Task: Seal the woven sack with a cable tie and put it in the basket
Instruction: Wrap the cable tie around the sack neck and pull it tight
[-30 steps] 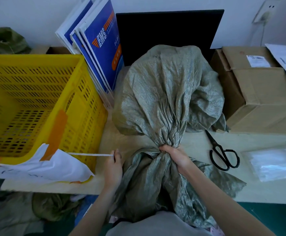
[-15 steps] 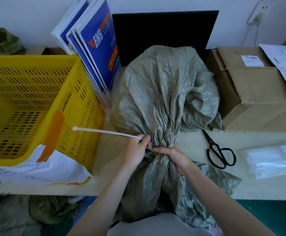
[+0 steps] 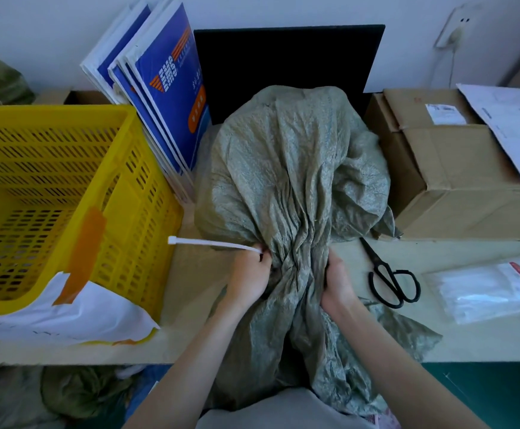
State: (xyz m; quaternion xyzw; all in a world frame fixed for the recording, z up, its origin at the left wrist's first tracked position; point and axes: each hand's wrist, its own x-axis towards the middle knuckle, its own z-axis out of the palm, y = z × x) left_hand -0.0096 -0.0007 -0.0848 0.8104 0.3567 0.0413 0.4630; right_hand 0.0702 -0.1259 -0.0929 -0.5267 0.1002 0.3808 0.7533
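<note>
My left hand pinches the white plastic cable tie against the crumpled grey-green woven sack on the desk; my right hand grips its gathered neck. Blue envelopes read "EMS".

The grey-green woven plastic sack looks crinkled and faintly shiny — the yellow perforated plastic basket smooth, the brown cardboard box matt, the white cable tie smooth plastic.

Bulging grey-green woven sack — neck bunched — white cable tie beside yellow basket.
</note>
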